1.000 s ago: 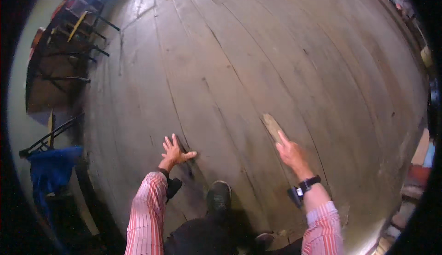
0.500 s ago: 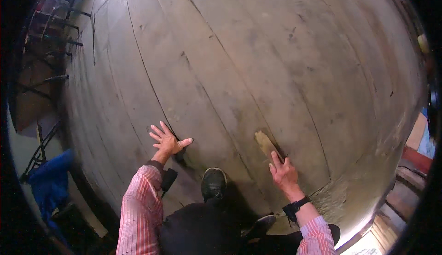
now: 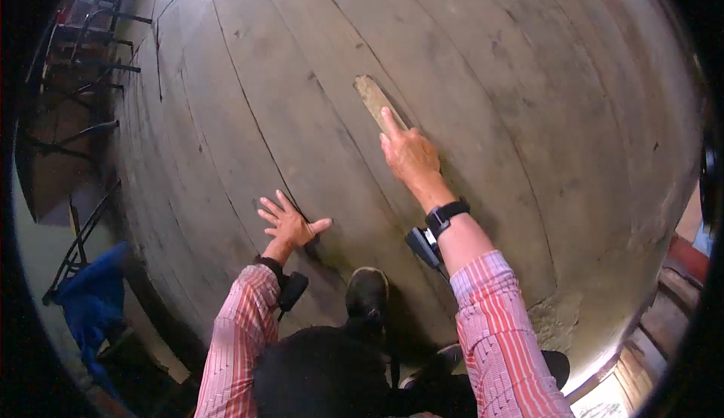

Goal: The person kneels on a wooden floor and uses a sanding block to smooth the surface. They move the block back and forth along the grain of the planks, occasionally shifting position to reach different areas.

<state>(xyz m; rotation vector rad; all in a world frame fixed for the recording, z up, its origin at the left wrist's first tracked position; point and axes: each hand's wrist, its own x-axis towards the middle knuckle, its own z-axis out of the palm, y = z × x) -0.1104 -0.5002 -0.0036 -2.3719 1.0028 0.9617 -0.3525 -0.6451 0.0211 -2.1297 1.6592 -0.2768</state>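
Observation:
My left hand rests on the worn plank floor, its fingers spread and nothing held. My right hand reaches farther forward and grips a narrow, flat tan tool with a blunt far end. The index finger lies stretched along the top of it. Its far end lies against the boards, pointing ahead and slightly left. The near part of the tool is hidden under my palm, so its exact kind cannot be made out. Each wrist wears a black strap with a small dark device.
Dark metal-legged furniture stands along the left edge. A blue cloth hangs at the lower left. Stacked boards lie at the lower right. My dark shoe is on the floor between my arms. Long dark cracks run between the planks.
My right hand has slid the tan tool forward and to the left across the boards. My left hand stays spread on the floor, little changed.

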